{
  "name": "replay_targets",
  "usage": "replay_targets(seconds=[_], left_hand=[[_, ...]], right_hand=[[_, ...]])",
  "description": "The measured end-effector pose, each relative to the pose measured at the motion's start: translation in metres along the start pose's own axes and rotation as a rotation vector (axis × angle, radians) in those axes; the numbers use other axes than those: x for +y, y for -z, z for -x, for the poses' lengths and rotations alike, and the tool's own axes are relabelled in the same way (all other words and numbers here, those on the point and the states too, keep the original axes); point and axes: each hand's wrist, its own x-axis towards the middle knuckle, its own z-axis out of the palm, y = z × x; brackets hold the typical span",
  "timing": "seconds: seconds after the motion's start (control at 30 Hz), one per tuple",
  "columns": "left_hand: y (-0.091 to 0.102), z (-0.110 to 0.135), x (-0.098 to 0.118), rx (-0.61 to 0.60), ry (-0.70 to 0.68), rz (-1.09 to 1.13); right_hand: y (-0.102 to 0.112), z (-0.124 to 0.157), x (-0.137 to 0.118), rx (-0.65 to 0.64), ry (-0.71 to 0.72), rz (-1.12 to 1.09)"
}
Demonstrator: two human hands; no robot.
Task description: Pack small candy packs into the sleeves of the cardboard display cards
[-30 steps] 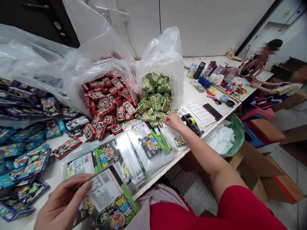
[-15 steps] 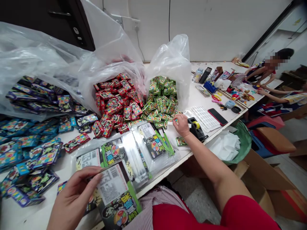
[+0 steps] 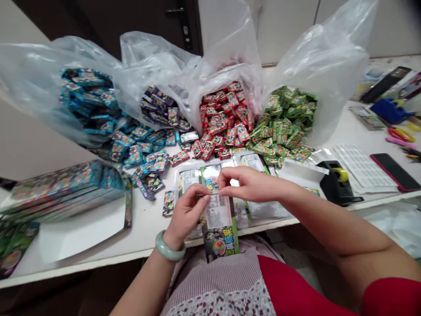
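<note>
Four clear bags (image 3: 332,74) of small boxes (image 3: 223,116). One printed packet (image 3: 217,219) at table (image 3: 144,226) edge, long axis fore-and-aft, label end pointing away. Left hand (image 3: 187,213): fingers clamped on its far end. Right hand (image 3: 251,184): fingertips there, grip unclear.

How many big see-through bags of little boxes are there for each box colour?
Bag of blue boxes: 1
Bag of purple boxes: 1
Bag of red boxes: 1
Bag of green boxes: 1
Total: 4
</note>
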Motion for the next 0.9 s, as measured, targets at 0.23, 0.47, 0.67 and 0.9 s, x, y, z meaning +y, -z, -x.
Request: replay_targets(seconds=[0.23,0.47,0.67,0.9], left_hand=[[0.006,0.006,0.001,0.027,-0.009,0.083],[0.006,0.007,-0.001,0.033,-0.008,0.131],[-0.002,0.005,-0.005,0.151,0.004,0.078],[0.0,0.004,-0.001,0.092,0.006,-0.134]], right_hand=[[-0.014,-0.038,0.009,-0.132,-0.096,0.118],[-0.024,-0.04,0.013,-0.081,-0.154,0.037],[-0.026,-0.04,0.015,-0.006,-0.156,0.061],[-0.024,-0.049,0.034,-0.235,-0.476,-0.363]])
